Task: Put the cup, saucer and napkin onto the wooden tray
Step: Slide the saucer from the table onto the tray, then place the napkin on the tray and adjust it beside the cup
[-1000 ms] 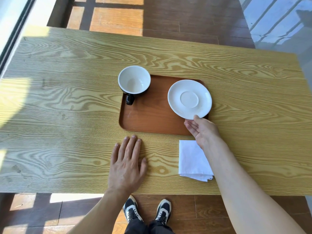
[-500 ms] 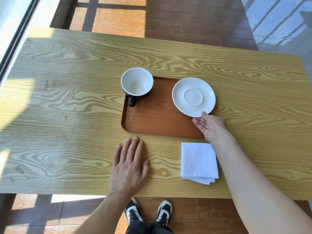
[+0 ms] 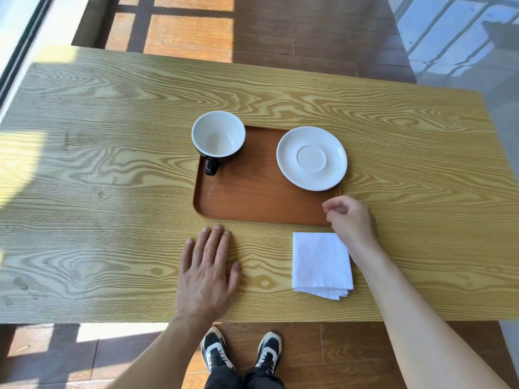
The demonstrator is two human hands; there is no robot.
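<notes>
The cup [image 3: 218, 135] sits on the far left corner of the wooden tray [image 3: 261, 197], handle toward the person, and the saucer [image 3: 311, 158] rests at the far right corner, its rim overhanging the tray's edge. Only the napkin [image 3: 321, 265] remains on the surface [image 3: 112, 192], folded, just beside the tray's near right corner. The right hand [image 3: 351, 220] hovers loosely curled and empty over that corner, its wrist above the napkin's far edge; the left hand [image 3: 206, 272] lies flat and open on the surface, holding nothing. The napkin step looks next: pinching all folded layers at one edge should stop it fanning open, and the bare middle of the tray offers room to lay it flat.
</notes>
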